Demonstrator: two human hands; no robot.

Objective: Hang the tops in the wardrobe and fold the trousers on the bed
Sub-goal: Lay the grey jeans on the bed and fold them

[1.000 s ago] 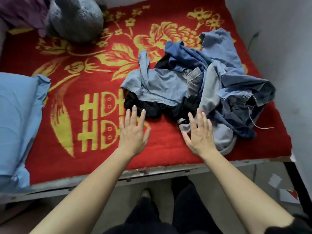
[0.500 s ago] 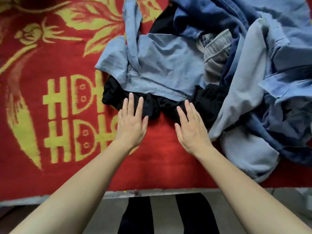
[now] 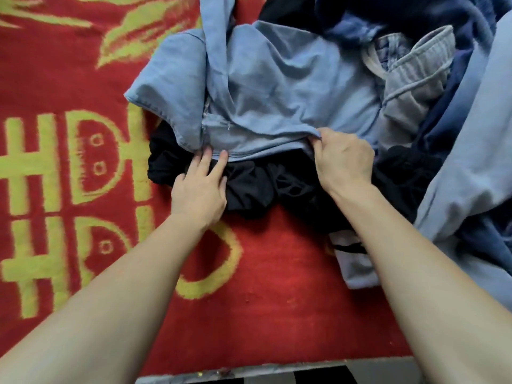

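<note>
A heap of clothes lies on the red bed cover (image 3: 249,314). On top is a light blue garment (image 3: 277,92), spread over a crumpled black garment (image 3: 266,184). My right hand (image 3: 342,159) pinches the lower hem of the light blue garment, fingers curled round the cloth. My left hand (image 3: 201,187) rests on the black garment with straight fingers whose tips touch the blue hem. A grey garment with a ribbed waistband (image 3: 415,76) and dark blue clothes (image 3: 401,20) lie further back. The wardrobe is out of view.
The bed cover carries a yellow pattern (image 3: 69,189) on the left. A pale blue garment (image 3: 471,162) drapes down the right side. The metal bed edge (image 3: 277,374) runs along the bottom of the view.
Both hands moved forward from the bare cover onto the pile. My right hand has taken hold of the blue hem; my left hand now touches it. The view has come closer.
</note>
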